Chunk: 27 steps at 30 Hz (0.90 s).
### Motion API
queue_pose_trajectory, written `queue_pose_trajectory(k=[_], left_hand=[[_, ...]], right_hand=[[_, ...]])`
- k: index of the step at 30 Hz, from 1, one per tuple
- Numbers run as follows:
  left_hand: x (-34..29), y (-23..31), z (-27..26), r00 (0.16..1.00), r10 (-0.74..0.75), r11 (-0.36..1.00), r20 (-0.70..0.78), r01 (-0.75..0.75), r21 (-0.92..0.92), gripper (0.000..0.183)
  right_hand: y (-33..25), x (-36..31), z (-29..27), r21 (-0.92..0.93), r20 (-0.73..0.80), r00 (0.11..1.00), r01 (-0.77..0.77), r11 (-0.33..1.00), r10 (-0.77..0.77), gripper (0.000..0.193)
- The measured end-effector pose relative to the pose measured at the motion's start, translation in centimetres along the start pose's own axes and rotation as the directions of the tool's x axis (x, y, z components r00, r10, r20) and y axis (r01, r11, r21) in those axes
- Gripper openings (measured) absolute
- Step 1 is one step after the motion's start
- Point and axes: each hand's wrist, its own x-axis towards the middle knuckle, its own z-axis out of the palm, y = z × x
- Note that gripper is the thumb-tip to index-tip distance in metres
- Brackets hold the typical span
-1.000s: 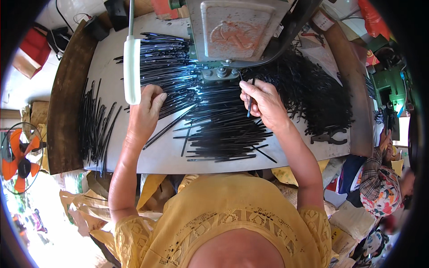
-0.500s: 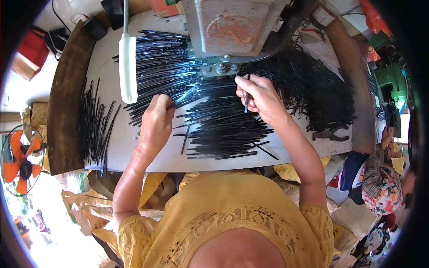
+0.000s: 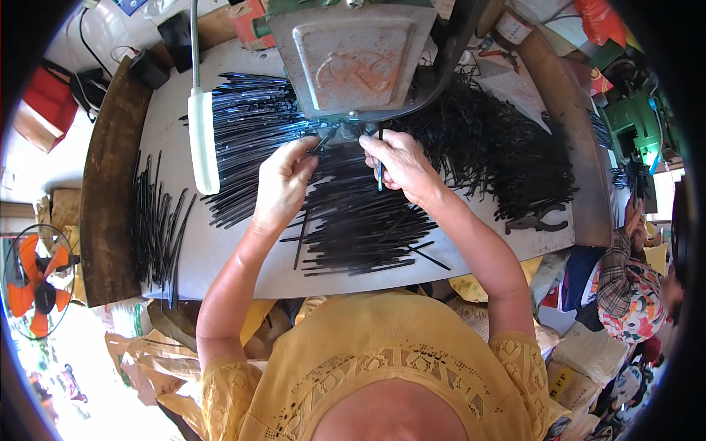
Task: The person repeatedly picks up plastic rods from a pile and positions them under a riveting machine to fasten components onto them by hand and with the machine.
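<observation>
Between finger and thumb, my left hand (image 3: pixel 283 184) pinches a thin black rod (image 3: pixel 323 140), whose far end points up at the working parts under the machine. My right hand (image 3: pixel 403 167) is closed around a slim dark rod (image 3: pixel 380 173) that stands out below its fingers. Both hands are just in front of the grey-green metal machine (image 3: pixel 353 70), which hides part of its working parts. A pile of thin black rods (image 3: pixel 360 220) lies below the hands. Another bundle of black rods (image 3: pixel 246 140) is left of the machine, and a tangled heap (image 3: pixel 500 147) is to the right.
A white lamp (image 3: pixel 204 143) hangs at the left, near a smaller group of rods (image 3: pixel 162 228). Pliers (image 3: pixel 537 220) lie at the right of the tabletop (image 3: pixel 243 268). Wooden side boards (image 3: pixel 110 198) border the table. An orange fan (image 3: pixel 40 283) stands far left; another person (image 3: pixel 629 294) works at right.
My left hand has moved right and up to the machine, with a rod now showing in its fingers. My right hand stays close by, still gripping its rod. The view has shifted slightly.
</observation>
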Motion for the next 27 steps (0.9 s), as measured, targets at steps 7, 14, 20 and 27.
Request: queue_pose_trajectory(k=[7,14,20,27], left_hand=[[0.6,0.0,-4.5,0.936,0.087,0.933,0.342,-0.197,0.301,0.025],[-0.1,2.1,-6.4,0.86,-0.026,0.699,0.51,-0.349,0.624,0.02],[0.6,0.2,-2.8,0.989,0.137,0.928,0.063,-0.15,0.34,0.021],[0.6,1.4,0.7,0.986,0.16,0.919,0.05,-0.167,0.358,0.021]], right_hand=[[0.6,-0.1,-0.5,-0.006,0.033,0.999,-0.012,1.0,0.012,0.027],[1.1,0.0,-0.7,-0.042,0.038,0.999,-0.01,0.999,0.012,0.028],[0.7,-0.1,-0.5,0.027,0.048,0.999,-0.009,1.0,0.007,0.026],[0.2,0.3,-1.1,0.153,0.073,0.997,-0.006,0.988,-0.005,0.024]])
